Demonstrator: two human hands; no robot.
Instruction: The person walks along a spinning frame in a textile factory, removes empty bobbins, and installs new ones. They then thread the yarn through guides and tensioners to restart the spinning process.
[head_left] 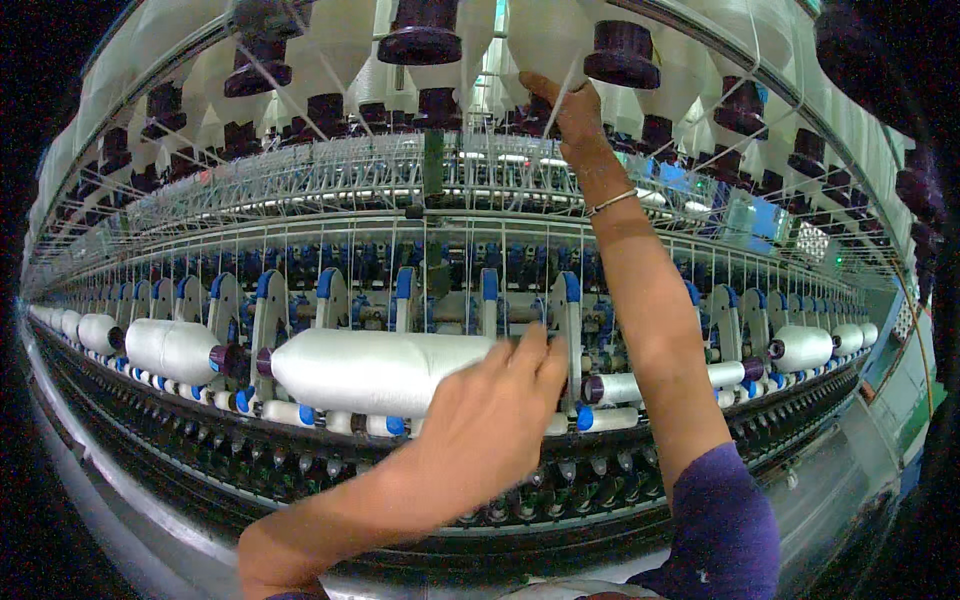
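Note:
My left hand (495, 405) is in front of the right end of a large white roving bobbin (370, 368) lying across the spinning frame. Its fingers are bent together and slightly blurred; the thumb and whatever they pinch are hidden. Raised high, my right hand (580, 112) wraps round the dark lower end of a hanging roving bobbin (545, 40), a finger stretched along its white winding. A much thinner roving bobbin (625, 387) with a dark end lies right of my left hand, partly behind my right forearm.
More full bobbins (165, 345) lie along the machine on both sides. Grey brackets with blue tops (489, 290) stand between them. Below runs a row of dark spindles (560, 475). Overhead hang several bobbins with dark ends (420, 35), and strands slant down from them.

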